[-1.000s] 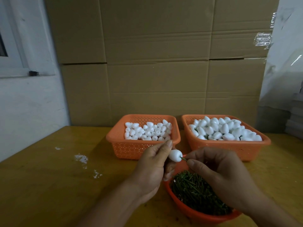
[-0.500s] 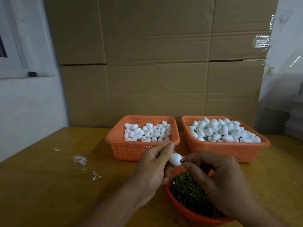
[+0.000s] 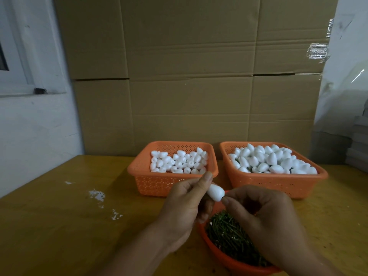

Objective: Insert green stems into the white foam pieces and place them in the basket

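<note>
My left hand (image 3: 185, 208) pinches a white egg-shaped foam piece (image 3: 215, 192) between thumb and fingers, just above the table. My right hand (image 3: 264, 222) has its fingertips pressed against the piece's right end; the green stem between them is hidden by the fingers. Below both hands sits a round orange bowl (image 3: 225, 257) full of green stems (image 3: 229, 236). Behind, a left orange basket (image 3: 159, 182) holds small foam pieces, and a right orange basket (image 3: 278, 185) is heaped with larger foam pieces, some green showing between them.
The yellow-brown table (image 3: 59, 226) carries white flecks (image 3: 97, 195) at the left. Stacked cardboard boxes (image 3: 189, 76) form a wall right behind the baskets. A white wall with a window frame (image 3: 18, 76) is at the left, grey stacked sheets (image 3: 358, 148) at the far right.
My right fingers have closed in on the foam piece; the short bit of green stem seen earlier between them no longer shows. The left hand tilted the piece slightly.
</note>
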The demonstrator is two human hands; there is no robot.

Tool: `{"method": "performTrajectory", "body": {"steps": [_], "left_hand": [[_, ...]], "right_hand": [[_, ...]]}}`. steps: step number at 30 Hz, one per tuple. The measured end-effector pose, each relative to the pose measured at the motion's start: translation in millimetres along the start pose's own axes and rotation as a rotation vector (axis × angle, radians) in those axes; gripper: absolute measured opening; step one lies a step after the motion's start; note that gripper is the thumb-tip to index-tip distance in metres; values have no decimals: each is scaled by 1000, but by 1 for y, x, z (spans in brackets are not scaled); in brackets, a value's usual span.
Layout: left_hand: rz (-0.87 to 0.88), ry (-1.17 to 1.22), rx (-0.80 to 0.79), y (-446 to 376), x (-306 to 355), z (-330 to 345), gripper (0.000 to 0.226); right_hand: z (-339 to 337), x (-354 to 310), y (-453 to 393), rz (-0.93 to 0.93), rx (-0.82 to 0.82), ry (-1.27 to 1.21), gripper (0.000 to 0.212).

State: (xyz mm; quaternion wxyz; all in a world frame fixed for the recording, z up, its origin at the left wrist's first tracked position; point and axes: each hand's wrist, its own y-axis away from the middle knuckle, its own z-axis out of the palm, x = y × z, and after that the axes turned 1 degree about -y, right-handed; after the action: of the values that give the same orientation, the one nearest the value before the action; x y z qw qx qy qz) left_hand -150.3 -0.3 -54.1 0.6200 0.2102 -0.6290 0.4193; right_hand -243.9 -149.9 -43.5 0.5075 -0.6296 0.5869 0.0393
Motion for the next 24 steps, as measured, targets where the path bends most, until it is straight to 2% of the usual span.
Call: {"method": "performTrajectory", "body": {"steps": [4, 7, 12, 15, 20, 24], "left_hand": [[-37, 124, -101, 1, 4, -3, 27], [-15, 126, -132, 2, 6, -3, 20], [31, 82, -84, 1, 5, -1, 24], [60, 42, -59, 0, 3, 0, 25], [113, -3, -15, -1, 1, 1, 31], [167, -100, 19, 1, 2, 3, 21]], "right_hand": [[0, 4, -1, 56, 25, -53, 16], [1, 4, -1, 77, 10, -105, 20], [3, 3, -2, 90, -22, -205, 9], [3, 1, -2, 84, -28, -266, 19], [4, 2, -1, 83, -46, -317, 15], [5, 3, -2, 91, -47, -359, 14]]}}
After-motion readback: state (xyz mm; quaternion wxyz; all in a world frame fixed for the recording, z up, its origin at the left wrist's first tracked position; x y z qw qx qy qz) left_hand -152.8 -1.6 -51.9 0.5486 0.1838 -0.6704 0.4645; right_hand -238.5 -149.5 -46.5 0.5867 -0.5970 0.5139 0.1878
